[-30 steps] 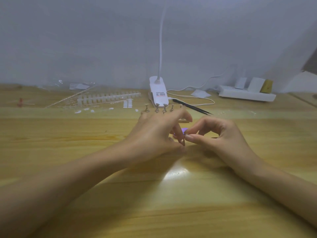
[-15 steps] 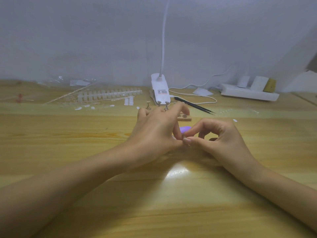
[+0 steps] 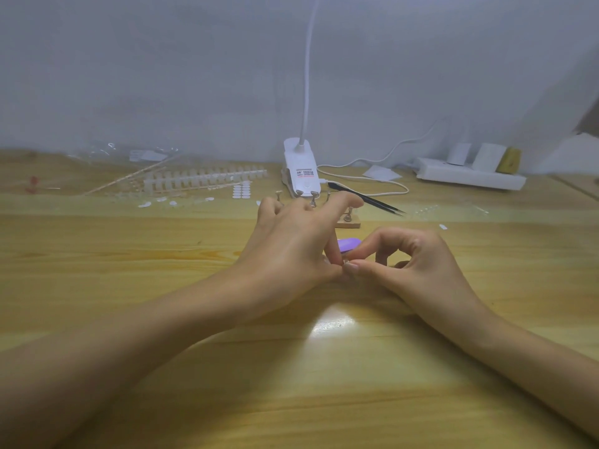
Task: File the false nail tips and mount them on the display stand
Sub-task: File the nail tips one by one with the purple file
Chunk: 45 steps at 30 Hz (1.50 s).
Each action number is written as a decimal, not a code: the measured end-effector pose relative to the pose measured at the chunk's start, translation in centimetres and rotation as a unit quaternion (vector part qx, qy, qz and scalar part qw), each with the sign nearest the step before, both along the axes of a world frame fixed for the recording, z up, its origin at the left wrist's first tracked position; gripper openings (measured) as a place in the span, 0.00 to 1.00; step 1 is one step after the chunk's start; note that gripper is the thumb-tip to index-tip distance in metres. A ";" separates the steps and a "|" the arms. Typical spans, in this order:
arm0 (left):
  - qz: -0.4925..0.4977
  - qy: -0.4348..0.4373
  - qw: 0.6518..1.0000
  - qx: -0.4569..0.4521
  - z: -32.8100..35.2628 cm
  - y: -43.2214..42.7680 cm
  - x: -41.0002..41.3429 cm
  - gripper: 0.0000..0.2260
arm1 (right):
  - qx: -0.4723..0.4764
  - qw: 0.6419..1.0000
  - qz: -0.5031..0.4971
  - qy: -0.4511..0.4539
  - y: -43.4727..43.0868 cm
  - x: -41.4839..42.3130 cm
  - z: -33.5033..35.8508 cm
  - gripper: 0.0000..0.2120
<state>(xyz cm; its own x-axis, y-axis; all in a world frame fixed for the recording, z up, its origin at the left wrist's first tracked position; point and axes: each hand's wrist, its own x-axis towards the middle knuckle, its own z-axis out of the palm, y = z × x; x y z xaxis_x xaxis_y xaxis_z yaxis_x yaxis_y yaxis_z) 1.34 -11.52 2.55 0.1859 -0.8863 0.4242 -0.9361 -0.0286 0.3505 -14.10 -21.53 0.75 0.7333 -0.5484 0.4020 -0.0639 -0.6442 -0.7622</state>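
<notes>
- Head view: I see a pale wooden surface (image 3: pixel 97 254) filling the lower two thirds of the frame, with a plain grey-white wall behind it.
- Along the back, centre frame, stands a white clip lamp (image 3: pixel 300 170); a black pair of tweezers (image 3: pixel 366 199) lies just right of it, and a white power strip (image 3: pixel 470 176) sits at upper right.
- At upper left, strips of clear nail tips (image 3: pixel 204 179) lie on the surface with loose tips scattered near them.
- The wooden display stand (image 3: pixel 348 221) shows at centre, partly hidden behind my left hand (image 3: pixel 291 251).
- My left hand and right hand (image 3: pixel 411 267) meet fingertip to fingertip at mid-frame, both pinching something too small for me to identify.
- A purple file (image 3: pixel 349 244) shows just behind the pinch; I cannot tell which hand holds it.
</notes>
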 end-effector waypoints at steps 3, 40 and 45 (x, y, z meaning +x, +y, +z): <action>-0.001 0.000 1.000 0.001 0.0 0.0 0.0 0.30 | 0.008 1.000 0.000 0.007 0.0 0.0 -0.1 0.03; -0.013 -0.003 1.000 0.014 0.1 0.0 -0.1 0.30 | 0.097 0.993 0.015 0.065 0.2 0.0 1.4 0.07; -0.009 -0.008 1.000 0.010 0.0 -0.1 -0.1 0.29 | 0.084 0.995 0.009 0.051 0.2 0.0 1.2 0.06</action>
